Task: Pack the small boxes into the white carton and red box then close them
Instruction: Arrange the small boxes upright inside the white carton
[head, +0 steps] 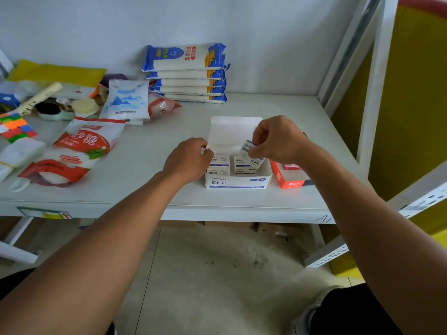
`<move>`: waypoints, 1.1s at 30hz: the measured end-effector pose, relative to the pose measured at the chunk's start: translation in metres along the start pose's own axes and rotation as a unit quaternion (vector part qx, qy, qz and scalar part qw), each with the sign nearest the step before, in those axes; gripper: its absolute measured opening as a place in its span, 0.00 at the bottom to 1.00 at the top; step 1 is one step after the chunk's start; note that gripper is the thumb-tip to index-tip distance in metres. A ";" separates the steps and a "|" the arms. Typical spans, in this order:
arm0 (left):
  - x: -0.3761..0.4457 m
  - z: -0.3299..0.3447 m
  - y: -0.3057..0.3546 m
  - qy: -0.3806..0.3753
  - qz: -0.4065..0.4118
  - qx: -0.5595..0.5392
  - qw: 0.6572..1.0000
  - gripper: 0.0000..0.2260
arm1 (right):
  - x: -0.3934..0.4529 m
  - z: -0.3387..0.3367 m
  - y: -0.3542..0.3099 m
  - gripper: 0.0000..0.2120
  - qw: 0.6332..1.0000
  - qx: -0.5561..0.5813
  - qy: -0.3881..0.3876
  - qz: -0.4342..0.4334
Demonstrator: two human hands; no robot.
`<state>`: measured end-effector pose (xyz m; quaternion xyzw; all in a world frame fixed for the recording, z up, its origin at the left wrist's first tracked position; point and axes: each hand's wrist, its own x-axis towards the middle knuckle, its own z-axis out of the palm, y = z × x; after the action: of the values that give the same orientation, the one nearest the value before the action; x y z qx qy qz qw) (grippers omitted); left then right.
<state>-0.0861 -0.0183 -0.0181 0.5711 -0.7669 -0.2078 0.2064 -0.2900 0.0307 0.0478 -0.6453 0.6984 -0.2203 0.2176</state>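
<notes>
The white carton (238, 183) stands open on the shelf, its lid (232, 131) upright at the back. Several small white-and-blue boxes (220, 163) sit inside it. My right hand (278, 139) pinches one small box (247, 146), tilted, just above the carton's right half. My left hand (187, 160) rests against the carton's left wall, fingers curled on its edge. The red box (290, 178) lies flat right beside the carton, partly hidden under my right wrist.
Sugar bags (79, 151) and a salt bag (127, 100) lie to the left, with a puzzle cube (15, 126) and brushes. Stacked noodle packs (187, 73) lean on the back wall. A shelf post (377, 81) rises on the right.
</notes>
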 end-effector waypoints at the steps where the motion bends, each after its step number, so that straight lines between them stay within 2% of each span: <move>1: 0.000 0.000 0.000 -0.001 0.000 -0.003 1.000 0.13 | 0.000 0.003 -0.001 0.10 1.000 -0.008 -0.006 -0.017; 6: 0.001 -0.002 -0.002 0.003 0.005 -0.008 1.000 0.14 | 0.001 0.005 0.002 0.21 0.995 0.053 -0.087 0.007; 8: 0.002 -0.003 -0.003 0.007 0.007 -0.011 1.000 0.14 | 0.000 0.006 0.003 0.18 0.994 0.041 -0.103 0.011; 12: 0.002 -0.001 -0.002 0.009 0.005 -0.014 1.000 0.14 | -0.001 0.007 0.000 0.05 0.993 -0.016 -0.115 0.015; 16: 0.002 0.002 0.001 0.005 0.007 -0.008 1.000 0.15 | 0.003 0.009 -0.013 0.10 0.982 -0.088 -0.162 0.046; 20: -0.001 0.003 0.004 -0.004 0.008 -0.011 1.000 0.14 | 0.007 0.008 -0.016 0.05 0.971 -0.030 -0.220 0.086; 23: -0.002 0.004 0.005 -0.004 0.010 -0.002 1.000 0.15 | 0.006 0.003 -0.019 0.13 0.951 -0.004 -0.298 0.083; 25: -0.001 0.004 0.005 -0.006 0.010 0.001 1.000 0.15 | 0.005 0.000 -0.022 0.14 0.937 0.004 -0.339 0.088; 28: -0.001 0.004 0.004 -0.013 0.007 0.000 1.000 0.16 | 0.006 -0.003 -0.021 0.11 0.938 0.010 -0.333 0.094; 33: -0.001 0.004 0.003 0.001 0.007 0.016 1.000 0.14 | 0.009 -0.007 -0.007 0.11 0.962 0.039 -0.260 0.070</move>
<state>-0.0902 -0.0163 -0.0199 0.5691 -0.7738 -0.1933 0.1998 -0.2886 0.0214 0.0574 -0.6210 0.6519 -0.0563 0.4315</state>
